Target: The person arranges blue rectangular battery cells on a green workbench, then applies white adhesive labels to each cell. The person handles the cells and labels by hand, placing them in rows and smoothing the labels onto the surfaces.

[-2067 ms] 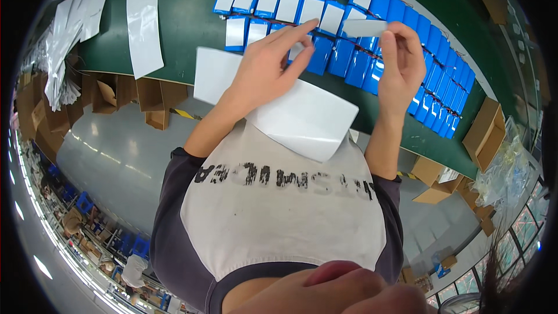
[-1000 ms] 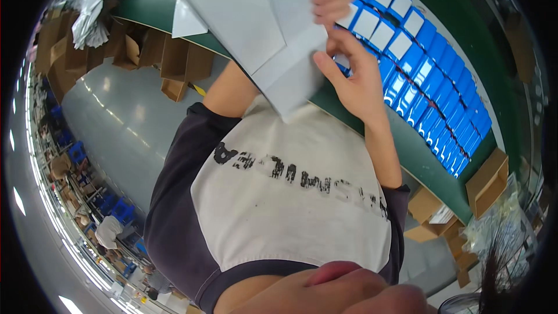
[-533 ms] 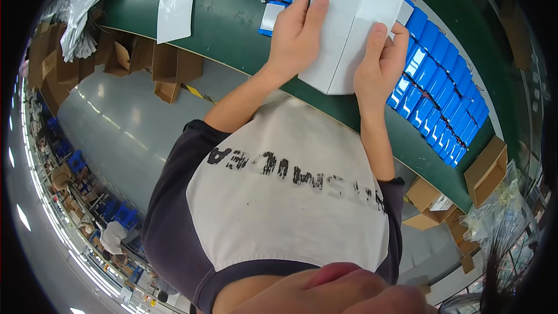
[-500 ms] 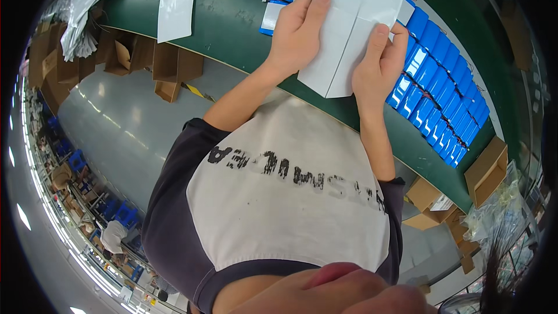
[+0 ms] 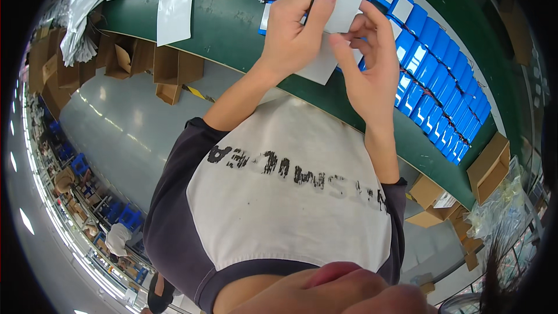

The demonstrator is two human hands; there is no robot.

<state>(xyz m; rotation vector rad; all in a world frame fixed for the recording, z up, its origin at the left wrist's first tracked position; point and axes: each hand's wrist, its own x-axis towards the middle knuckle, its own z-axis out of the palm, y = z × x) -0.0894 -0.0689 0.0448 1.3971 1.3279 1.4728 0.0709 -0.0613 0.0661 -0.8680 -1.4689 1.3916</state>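
White sheet (image 5: pixel 344 10), far end cut off, gripped by the left hand (image 5: pixel 293 38) over the tabletop's near edge (image 5: pixel 232 67); cannot tell whether the right hand (image 5: pixel 372 78) grips it. Hands partly hide blue packs (image 5: pixel 427 84).

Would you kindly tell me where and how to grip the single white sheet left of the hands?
The white sheet is probably best pinched at its near end, thumb on top, from the near side: it lies flat, that end near the front edge of the green table.
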